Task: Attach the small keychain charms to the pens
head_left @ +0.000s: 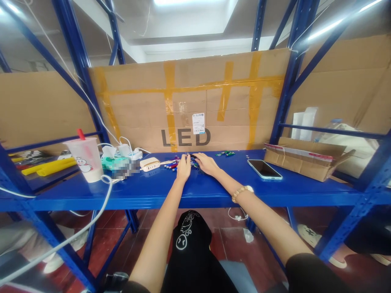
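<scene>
My left hand (183,167) is closed, its fingers pointing away from me over the blue shelf top (238,179). Something small and shiny shows at its fingertips, too small to name. Just to the right, my right hand (208,163) bends inward with its fingers closed at a dark slim thing (193,156). The two hands' fingertips are close together. Around and partly under them lies a loose pile of slim coloured pieces (172,165), blue, red and purple, that look like pens. A few green pieces (225,154) lie apart, right of my right hand.
A phone (264,169) and an open cardboard box (308,158) are on the right. Leftward stand a power strip (150,164), a tissue pack (116,162) and a drink cup (87,158). Cardboard (137,110) walls the back. A white cable (100,215) crosses the front left.
</scene>
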`<action>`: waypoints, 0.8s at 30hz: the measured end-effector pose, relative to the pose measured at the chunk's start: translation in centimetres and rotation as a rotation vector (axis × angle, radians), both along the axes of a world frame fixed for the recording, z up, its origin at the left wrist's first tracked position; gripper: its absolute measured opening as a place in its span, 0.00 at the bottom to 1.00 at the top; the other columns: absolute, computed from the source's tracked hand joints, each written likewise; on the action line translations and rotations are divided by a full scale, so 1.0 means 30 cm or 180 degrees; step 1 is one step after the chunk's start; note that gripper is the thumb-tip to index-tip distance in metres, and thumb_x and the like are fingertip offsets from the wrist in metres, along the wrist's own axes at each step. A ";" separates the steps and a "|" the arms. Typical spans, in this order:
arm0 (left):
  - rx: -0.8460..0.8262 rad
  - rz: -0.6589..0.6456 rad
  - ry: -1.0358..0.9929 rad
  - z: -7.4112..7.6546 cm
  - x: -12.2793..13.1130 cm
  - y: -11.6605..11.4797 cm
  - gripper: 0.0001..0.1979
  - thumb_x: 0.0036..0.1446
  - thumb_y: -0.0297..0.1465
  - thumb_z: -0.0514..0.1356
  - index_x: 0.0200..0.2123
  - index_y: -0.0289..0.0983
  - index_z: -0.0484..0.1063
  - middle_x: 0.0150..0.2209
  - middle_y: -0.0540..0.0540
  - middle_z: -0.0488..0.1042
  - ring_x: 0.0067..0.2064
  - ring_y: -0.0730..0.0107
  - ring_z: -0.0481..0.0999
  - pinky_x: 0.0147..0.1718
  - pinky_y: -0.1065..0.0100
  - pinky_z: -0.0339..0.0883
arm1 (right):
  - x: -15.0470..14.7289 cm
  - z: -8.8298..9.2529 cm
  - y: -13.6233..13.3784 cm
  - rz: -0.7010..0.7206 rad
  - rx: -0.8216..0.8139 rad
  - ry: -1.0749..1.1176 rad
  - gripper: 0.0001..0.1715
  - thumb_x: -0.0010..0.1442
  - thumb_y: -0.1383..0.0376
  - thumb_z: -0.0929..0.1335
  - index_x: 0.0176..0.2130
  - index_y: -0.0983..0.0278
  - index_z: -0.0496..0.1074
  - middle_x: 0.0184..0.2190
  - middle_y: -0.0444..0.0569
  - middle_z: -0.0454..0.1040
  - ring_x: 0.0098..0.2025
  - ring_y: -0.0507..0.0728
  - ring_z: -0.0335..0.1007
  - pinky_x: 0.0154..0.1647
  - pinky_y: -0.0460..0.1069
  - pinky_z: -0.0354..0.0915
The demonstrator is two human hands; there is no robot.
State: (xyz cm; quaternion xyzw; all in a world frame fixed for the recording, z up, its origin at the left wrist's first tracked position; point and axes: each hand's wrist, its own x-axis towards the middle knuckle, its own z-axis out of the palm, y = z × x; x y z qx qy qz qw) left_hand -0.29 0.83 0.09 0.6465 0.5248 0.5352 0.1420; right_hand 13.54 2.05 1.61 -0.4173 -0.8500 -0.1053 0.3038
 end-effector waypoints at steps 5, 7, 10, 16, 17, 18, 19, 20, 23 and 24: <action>0.0112 -0.0002 -0.0057 -0.012 -0.006 0.021 0.14 0.62 0.37 0.43 0.31 0.38 0.63 0.30 0.45 0.70 0.35 0.64 0.70 0.34 0.65 0.60 | -0.002 -0.002 -0.009 0.0108 0.0104 0.0043 0.19 0.65 0.62 0.54 0.50 0.60 0.65 0.48 0.49 0.69 0.50 0.55 0.64 0.47 0.49 0.62; 0.0156 -0.0008 -0.0032 -0.013 -0.007 0.022 0.15 0.61 0.37 0.44 0.29 0.38 0.63 0.30 0.45 0.69 0.34 0.65 0.69 0.34 0.66 0.60 | -0.003 0.002 -0.015 0.0140 0.0047 0.0129 0.19 0.65 0.60 0.55 0.48 0.60 0.67 0.47 0.48 0.70 0.48 0.55 0.66 0.46 0.49 0.62; 0.0217 -0.0037 -0.0071 -0.010 -0.006 0.017 0.15 0.60 0.39 0.46 0.28 0.38 0.65 0.30 0.45 0.70 0.35 0.65 0.69 0.36 0.66 0.60 | -0.002 0.009 -0.017 0.0167 -0.0045 0.0280 0.19 0.65 0.58 0.55 0.45 0.59 0.69 0.44 0.46 0.72 0.45 0.54 0.68 0.44 0.47 0.62; -0.0103 -0.0425 -0.0968 0.000 -0.001 0.009 0.17 0.57 0.41 0.48 0.28 0.36 0.70 0.30 0.45 0.72 0.35 0.66 0.70 0.38 0.67 0.62 | 0.016 0.015 -0.006 0.0098 -0.0203 0.0473 0.19 0.64 0.55 0.56 0.38 0.59 0.72 0.39 0.45 0.74 0.41 0.53 0.68 0.37 0.45 0.59; -0.0139 -0.0485 -0.1137 0.003 -0.001 0.008 0.18 0.56 0.41 0.47 0.28 0.36 0.71 0.31 0.44 0.73 0.36 0.66 0.70 0.38 0.67 0.63 | 0.019 0.015 -0.004 0.0067 -0.0230 0.0495 0.19 0.63 0.54 0.57 0.37 0.59 0.72 0.37 0.44 0.74 0.39 0.53 0.68 0.36 0.45 0.58; -0.0141 -0.0526 -0.1251 0.006 0.000 0.005 0.19 0.56 0.40 0.47 0.28 0.35 0.71 0.32 0.44 0.73 0.36 0.66 0.71 0.39 0.67 0.63 | 0.022 0.015 -0.002 0.0031 -0.0251 0.0517 0.19 0.62 0.53 0.58 0.36 0.59 0.72 0.37 0.44 0.74 0.38 0.53 0.68 0.35 0.45 0.58; -0.0118 -0.0539 -0.1308 0.009 0.000 0.001 0.19 0.55 0.40 0.47 0.28 0.35 0.72 0.32 0.44 0.73 0.36 0.66 0.71 0.39 0.67 0.63 | 0.024 0.015 0.000 -0.0005 -0.0268 0.0529 0.20 0.62 0.53 0.58 0.35 0.60 0.72 0.36 0.44 0.75 0.37 0.53 0.68 0.34 0.45 0.57; -0.0083 -0.0531 -0.1312 0.012 0.000 -0.004 0.18 0.55 0.40 0.47 0.28 0.35 0.72 0.31 0.44 0.74 0.36 0.66 0.71 0.38 0.67 0.63 | 0.025 0.015 0.001 -0.0031 -0.0283 0.0527 0.20 0.61 0.52 0.59 0.34 0.60 0.72 0.35 0.44 0.75 0.37 0.53 0.68 0.34 0.45 0.57; 0.0058 -0.0527 -0.1165 0.022 0.001 -0.020 0.17 0.53 0.39 0.49 0.29 0.36 0.73 0.30 0.45 0.74 0.35 0.66 0.71 0.37 0.67 0.64 | 0.024 0.015 0.004 -0.0051 -0.0317 0.0429 0.19 0.60 0.51 0.60 0.34 0.60 0.72 0.35 0.44 0.75 0.36 0.53 0.68 0.33 0.45 0.56; 0.0092 -0.0561 -0.1127 0.024 0.001 -0.025 0.17 0.52 0.39 0.50 0.29 0.36 0.74 0.30 0.45 0.75 0.35 0.65 0.72 0.36 0.67 0.64 | 0.023 0.015 0.004 -0.0040 -0.0320 0.0391 0.18 0.60 0.52 0.61 0.34 0.60 0.72 0.35 0.44 0.75 0.36 0.53 0.68 0.33 0.45 0.55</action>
